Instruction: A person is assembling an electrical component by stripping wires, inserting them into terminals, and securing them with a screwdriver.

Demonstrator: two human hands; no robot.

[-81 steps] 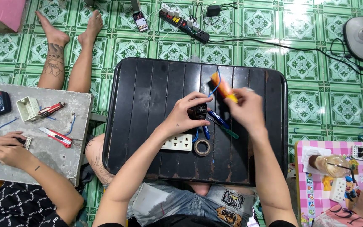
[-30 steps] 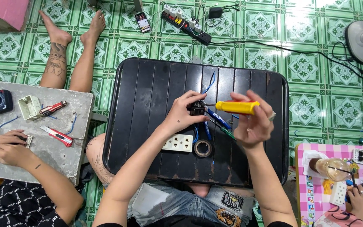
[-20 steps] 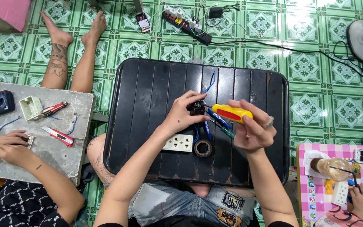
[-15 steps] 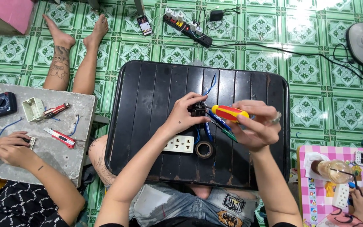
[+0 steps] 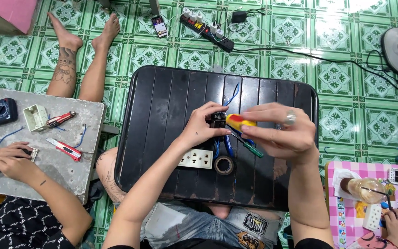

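1. Two hands meet over the middle of the black tray table (image 5: pixel 162 138). The left hand (image 5: pixel 203 127) is closed around a small dark switch module (image 5: pixel 218 121), pinching it by its sides just above the tray.
2. The right hand (image 5: pixel 279 133) is wrapped around a yellow-handled screwdriver (image 5: pixel 239 122) with a red band, its tip aimed at the module.
3. The module looks light, rigid and small, likely plastic; it seems best held by its flat side walls, away from the terminals where the blue wire (image 5: pixel 230 94) enters.
4. The wire looks stiff enough to tug the module, so a firm pinch seems wise.
5. The screwdriver handle looks smooth and hard; a full-palm grip near its thick end should resist slipping.
6. Just below lie a white socket plate (image 5: pixel 196 159), a roll of black tape (image 5: pixel 224 165) and a green-handled tool (image 5: pixel 249 148).
7. At the left, another person's hands (image 5: pixel 5 159) rest on a grey slab (image 5: pixel 56 166).
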